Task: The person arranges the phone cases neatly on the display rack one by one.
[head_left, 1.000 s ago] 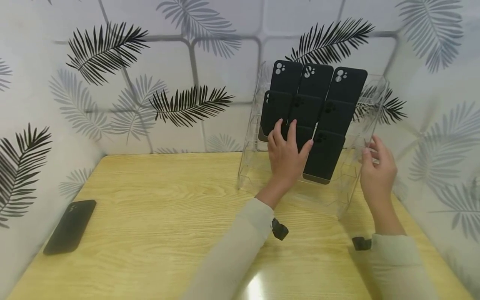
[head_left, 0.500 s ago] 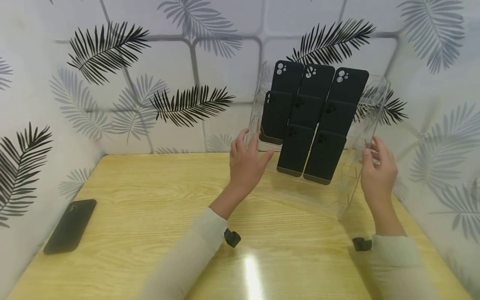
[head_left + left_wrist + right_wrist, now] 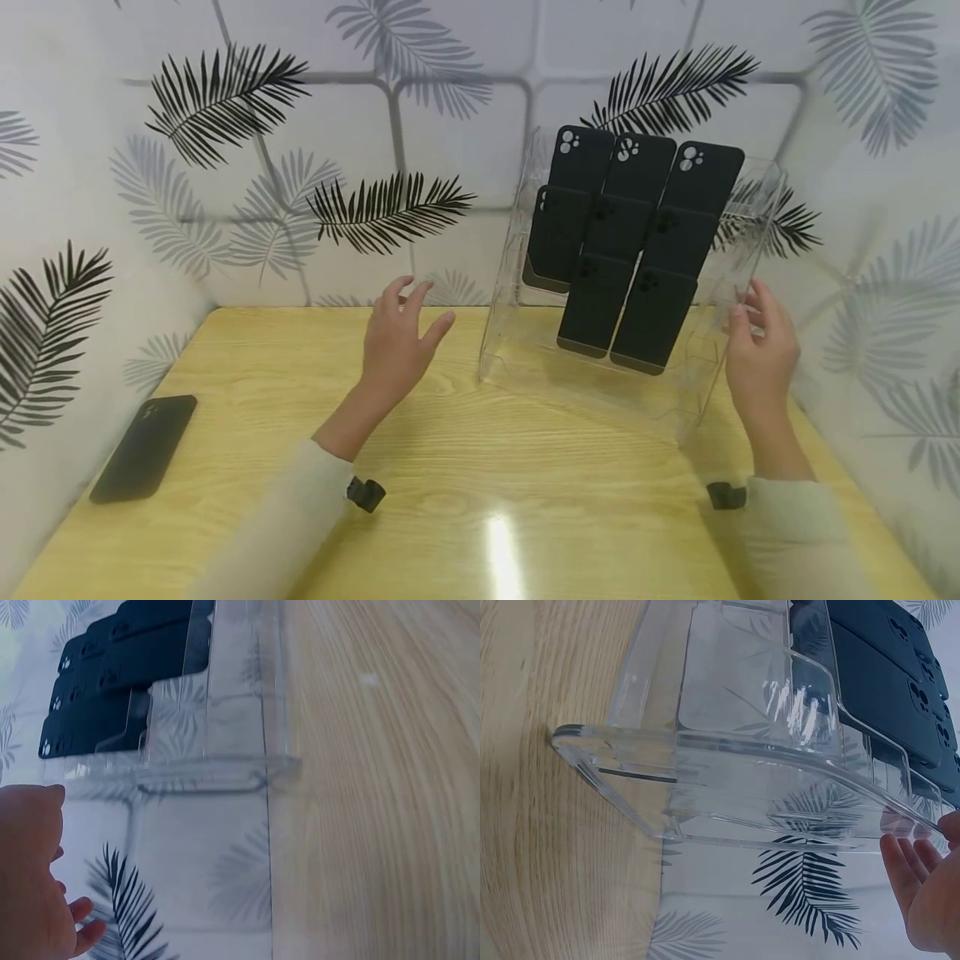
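A clear acrylic display stand (image 3: 577, 392) leans back in tiers at the right of the table. Several black phone cases (image 3: 654, 321) with camera cutouts stand in overlapping rows on it; the lowest row has cases at the middle and right only. At the stand's right side panel, my right hand (image 3: 763, 358) grips the edge between thumb and fingers, as the right wrist view also shows. My left hand (image 3: 397, 346) is in the air left of the stand, holding nothing, fingers loosely bent and thumb apart.
Another black phone case (image 3: 142, 450) lies by the left edge of the wooden table (image 3: 435, 517). Leaf-patterned wall covering (image 3: 450, 150) rises behind and at both sides, close behind the stand.
My left hand has moved left from the lower phone cases, past the stand's left side, and is now away from it. The right hand stays at the right panel.
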A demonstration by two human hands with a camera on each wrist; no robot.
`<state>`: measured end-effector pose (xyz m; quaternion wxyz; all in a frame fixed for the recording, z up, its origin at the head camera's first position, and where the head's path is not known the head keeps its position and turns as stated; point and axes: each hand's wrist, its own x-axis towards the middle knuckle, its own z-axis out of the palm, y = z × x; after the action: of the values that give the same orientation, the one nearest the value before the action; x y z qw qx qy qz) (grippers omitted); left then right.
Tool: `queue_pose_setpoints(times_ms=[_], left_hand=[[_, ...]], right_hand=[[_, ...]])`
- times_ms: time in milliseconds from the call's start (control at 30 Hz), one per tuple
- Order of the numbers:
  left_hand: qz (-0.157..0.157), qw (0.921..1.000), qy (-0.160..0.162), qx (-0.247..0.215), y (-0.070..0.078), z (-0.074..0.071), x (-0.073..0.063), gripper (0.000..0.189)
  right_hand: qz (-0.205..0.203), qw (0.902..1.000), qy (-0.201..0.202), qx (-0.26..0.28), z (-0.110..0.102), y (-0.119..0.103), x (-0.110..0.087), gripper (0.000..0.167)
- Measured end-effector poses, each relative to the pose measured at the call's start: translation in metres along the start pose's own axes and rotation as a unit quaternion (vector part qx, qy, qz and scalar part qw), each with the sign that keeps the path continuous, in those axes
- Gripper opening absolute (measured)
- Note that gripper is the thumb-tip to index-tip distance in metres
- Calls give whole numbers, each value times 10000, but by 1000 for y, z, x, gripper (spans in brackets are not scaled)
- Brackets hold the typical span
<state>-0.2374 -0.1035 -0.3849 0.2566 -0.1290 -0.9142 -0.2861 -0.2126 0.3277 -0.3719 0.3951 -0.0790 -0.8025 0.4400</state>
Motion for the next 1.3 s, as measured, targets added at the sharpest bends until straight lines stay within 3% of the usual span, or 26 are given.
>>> queue_pose_setpoints(times_ms=[267, 467, 800, 967, 1100, 1300], left_hand=[[22, 9983, 35, 580, -55, -37, -26, 58], [-482, 9956, -413, 696, -102, -63, -47, 60], [-961, 9836, -1202, 935, -183, -116, -73, 66], [-1211, 9774, -1405, 1015, -222, -134, -86, 64], [-1294, 9763, -1380, 1050, -247, -145, -98, 60], [-1702, 9631, -1509, 1437, -276, -155, -116, 67]], right_hand=[[12, 10000, -44, 57, -1, 0, -1, 42], [-10, 10000, -4, -14, -2, 0, -1, 42], [-15, 10000, -6, -97, -2, 0, -1, 42], [-53, 10000, 14, -28, -2, -2, -1, 42], [-47, 10000, 11, -21, -2, -1, -1, 42], [-40, 10000, -4, -51, -1, 1, -1, 42]])
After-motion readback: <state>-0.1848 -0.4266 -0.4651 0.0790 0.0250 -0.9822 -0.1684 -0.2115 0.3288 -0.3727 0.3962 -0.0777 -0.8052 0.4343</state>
